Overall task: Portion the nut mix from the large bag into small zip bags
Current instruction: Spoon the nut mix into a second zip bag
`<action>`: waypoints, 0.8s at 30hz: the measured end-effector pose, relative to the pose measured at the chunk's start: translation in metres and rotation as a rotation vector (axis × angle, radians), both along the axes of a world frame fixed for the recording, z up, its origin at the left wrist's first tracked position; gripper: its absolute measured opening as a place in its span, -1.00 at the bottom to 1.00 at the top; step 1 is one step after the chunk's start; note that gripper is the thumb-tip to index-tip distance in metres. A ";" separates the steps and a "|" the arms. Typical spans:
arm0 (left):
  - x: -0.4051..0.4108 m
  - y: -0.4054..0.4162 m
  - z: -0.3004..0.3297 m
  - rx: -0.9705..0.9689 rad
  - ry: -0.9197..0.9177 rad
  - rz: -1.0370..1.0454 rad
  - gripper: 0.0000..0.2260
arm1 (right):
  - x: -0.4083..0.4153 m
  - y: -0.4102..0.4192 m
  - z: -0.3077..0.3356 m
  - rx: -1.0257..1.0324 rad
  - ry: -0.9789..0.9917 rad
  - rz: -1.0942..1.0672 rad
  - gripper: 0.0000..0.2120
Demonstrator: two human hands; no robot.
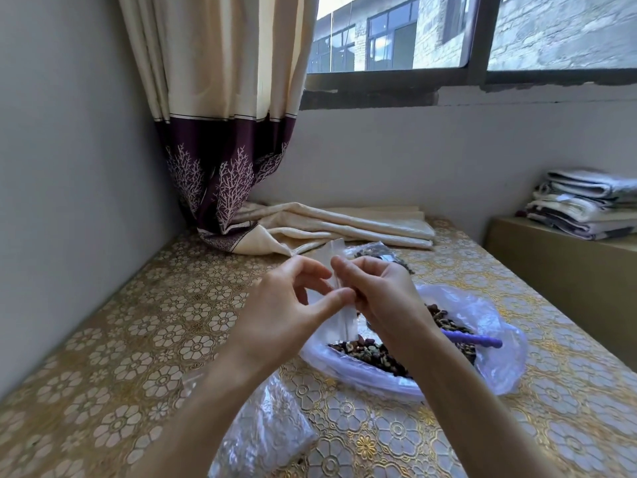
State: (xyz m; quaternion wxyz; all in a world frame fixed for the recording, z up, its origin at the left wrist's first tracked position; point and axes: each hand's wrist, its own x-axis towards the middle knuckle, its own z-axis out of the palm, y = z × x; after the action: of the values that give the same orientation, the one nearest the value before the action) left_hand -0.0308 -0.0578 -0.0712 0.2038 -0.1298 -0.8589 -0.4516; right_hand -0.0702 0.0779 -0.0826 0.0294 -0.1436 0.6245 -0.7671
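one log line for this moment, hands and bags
left hand: pinches small zip bag | right hand: pinches same bag | large bag: open on table, nut mix inside | purple scoop: in large bag

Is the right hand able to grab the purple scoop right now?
Probably not yet. The right hand and left hand both pinch a small bag. The scoop lies uncovered on the nuts nearby, so it looks easy once the hand lets go.
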 end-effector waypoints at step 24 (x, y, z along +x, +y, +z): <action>0.004 0.008 -0.001 0.002 -0.131 -0.075 -0.71 | -0.004 0.008 0.002 0.129 0.109 0.102 -0.92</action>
State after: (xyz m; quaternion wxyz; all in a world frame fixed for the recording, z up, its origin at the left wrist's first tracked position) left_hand -0.0270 -0.0497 -0.0718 0.1301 -0.1321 -0.8643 -0.4675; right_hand -0.0742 0.0858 -0.0803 0.0436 -0.2148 0.6650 -0.7140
